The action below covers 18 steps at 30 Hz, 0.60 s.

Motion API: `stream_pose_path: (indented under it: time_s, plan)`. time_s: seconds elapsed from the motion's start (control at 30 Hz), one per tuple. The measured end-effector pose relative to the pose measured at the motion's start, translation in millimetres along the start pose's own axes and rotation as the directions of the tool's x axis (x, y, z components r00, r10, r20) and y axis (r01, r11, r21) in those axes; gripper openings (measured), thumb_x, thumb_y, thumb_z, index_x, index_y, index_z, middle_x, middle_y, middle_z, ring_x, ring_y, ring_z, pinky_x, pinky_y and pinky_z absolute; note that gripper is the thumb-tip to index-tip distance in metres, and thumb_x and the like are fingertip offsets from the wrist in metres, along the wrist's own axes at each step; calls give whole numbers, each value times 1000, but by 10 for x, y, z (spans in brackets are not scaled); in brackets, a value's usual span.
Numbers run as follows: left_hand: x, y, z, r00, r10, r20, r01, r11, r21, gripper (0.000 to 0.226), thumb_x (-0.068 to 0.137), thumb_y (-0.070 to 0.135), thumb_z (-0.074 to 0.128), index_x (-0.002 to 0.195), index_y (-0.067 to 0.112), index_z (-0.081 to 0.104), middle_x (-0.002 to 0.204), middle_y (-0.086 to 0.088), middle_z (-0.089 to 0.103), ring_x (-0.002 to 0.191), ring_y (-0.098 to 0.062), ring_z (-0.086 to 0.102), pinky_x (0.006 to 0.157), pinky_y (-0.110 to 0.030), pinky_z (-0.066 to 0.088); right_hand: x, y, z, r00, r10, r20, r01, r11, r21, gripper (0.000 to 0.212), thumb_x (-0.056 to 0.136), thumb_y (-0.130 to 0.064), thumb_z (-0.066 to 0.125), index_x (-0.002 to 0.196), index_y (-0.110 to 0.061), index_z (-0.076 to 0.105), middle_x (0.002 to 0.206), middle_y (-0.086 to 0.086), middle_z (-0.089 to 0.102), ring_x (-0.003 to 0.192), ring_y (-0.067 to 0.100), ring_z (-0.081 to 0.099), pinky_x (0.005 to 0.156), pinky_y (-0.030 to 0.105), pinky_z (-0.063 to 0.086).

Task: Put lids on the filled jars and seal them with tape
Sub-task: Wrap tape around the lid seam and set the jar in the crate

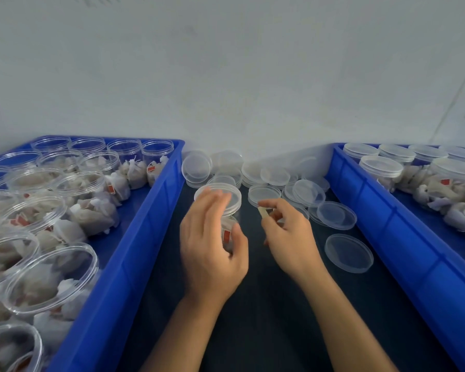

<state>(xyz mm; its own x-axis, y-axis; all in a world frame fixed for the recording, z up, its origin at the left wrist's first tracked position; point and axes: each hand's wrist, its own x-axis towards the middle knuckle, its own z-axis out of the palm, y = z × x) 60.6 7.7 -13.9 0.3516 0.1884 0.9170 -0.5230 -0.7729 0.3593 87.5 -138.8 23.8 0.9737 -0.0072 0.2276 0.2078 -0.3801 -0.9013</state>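
Note:
A clear filled jar [230, 232] with a clear lid [224, 193] on top stands on the dark table between two blue bins. My left hand [210, 248] grips its side, thumb on the near wall and fingers curled over the lid's left edge. Just to its right, my right hand [287, 232] pinches a small pale piece of tape [263, 212] between thumb and fingers, a short gap away from the jar. Much of the jar's body is hidden behind my left hand.
The left blue bin [134, 237] holds several open filled jars [51, 277]. The right blue bin [387, 224] holds several lidded jars [381, 167]. Loose clear lids [348, 253] lie heaped at the back of the dark table [266, 318] against the white wall.

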Motion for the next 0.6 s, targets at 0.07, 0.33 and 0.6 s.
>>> stream_pose_path:
  time_s: [0.07, 0.33, 0.6]
  plan:
    - [2, 14, 7, 997, 71, 22, -72, 993, 89, 40, 87, -2, 70, 125, 5, 73, 131, -7, 70, 137, -29, 60, 111, -55, 47, 4, 4, -8, 1000, -20, -9, 21, 999, 46, 35, 97, -14, 54, 114, -41, 69, 90, -11, 67, 69, 16, 67, 61, 25, 55]
    - [-10, 49, 7, 992, 71, 108, -88, 983, 162, 30, 96, 5, 70, 124, 10, 77, 128, 0, 75, 133, -25, 62, 102, -46, 51, 8, -41, -34, 994, -106, -21, 108, 978, 177, 39, 99, -3, 53, 100, -33, 78, 68, -6, 64, 62, 10, 62, 59, 25, 50]
    - [18, 135, 33, 950, -11, 313, -81, 957, 280, 44, 100, 23, 71, 144, 21, 65, 150, 10, 61, 155, -20, 39, 113, -40, 30, -1, -85, -78, 982, -191, 0, 180, 925, 336, 27, 98, 8, 59, 89, -14, 72, 76, -6, 66, 60, 9, 57, 58, 17, 47]
